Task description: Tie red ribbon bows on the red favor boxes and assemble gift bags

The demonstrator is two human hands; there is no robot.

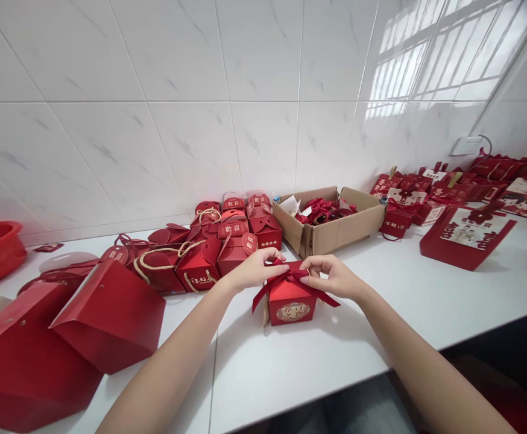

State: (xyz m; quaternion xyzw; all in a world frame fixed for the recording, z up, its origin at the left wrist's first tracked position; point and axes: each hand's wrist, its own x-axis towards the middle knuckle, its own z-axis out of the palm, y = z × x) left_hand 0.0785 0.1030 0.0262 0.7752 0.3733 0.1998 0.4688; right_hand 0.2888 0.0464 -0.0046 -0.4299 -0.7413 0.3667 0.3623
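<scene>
So right in the middle of the frame, a bit below center, there's a small red box (292, 306) standing upright on the white table (336, 355), with a dark red ribbon (296, 278) tied in a bow across its top and its tails hanging out to both sides. The left hand (266, 267) has thumb and fingers pinched on the ribbon at the bow's left, and the right hand (330, 277) pinches it on the right, both fairly lightly from the look of it. I'd call this the bow-tidying step, knot made, loops being shaped. Next move imo calls for a gentle, even tug both ways so the knot sits centered without denting the lid. Open cardboard box (347, 232) with more ribbon is just behind, right of center, and a cluster of finished-looking red boxes (234, 244) sits left of it
</scene>
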